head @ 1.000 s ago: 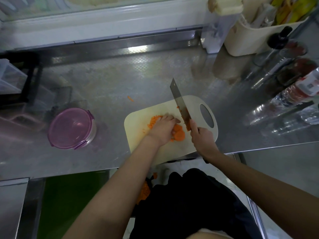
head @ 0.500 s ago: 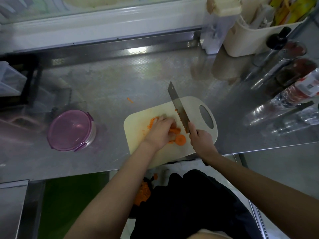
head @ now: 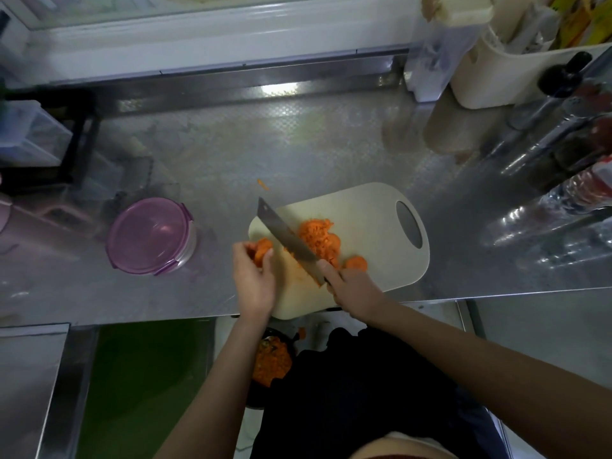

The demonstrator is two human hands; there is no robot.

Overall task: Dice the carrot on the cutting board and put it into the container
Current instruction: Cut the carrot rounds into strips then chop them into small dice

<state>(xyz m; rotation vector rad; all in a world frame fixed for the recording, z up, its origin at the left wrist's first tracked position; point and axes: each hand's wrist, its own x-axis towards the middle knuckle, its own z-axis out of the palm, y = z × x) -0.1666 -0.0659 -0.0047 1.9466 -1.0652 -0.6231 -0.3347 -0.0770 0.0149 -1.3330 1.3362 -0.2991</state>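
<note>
A cream cutting board (head: 371,207) lies at the steel counter's front edge. On it sit a heap of diced carrot (head: 316,235) and a round slice (head: 356,262). My left hand (head: 253,276) holds carrot pieces (head: 262,250) at the board's left edge. My right hand (head: 354,288) grips the handle of a cleaver (head: 284,238), whose blade lies across the board's left half, tip pointing up-left. A round container with a purple lid (head: 149,235) stands left of the board, lid on.
A dark bowl with carrot scraps (head: 271,362) sits below the counter edge. Several bottles (head: 563,200) lie and stand at the right. A cream basket (head: 516,67) is at the back right, black racks (head: 49,137) at the left. One carrot bit (head: 262,184) lies behind the board.
My left hand has lifted off the carrot pile and moved left to the board's edge with pieces in it. The cleaver has swung left, uncovering the diced heap.
</note>
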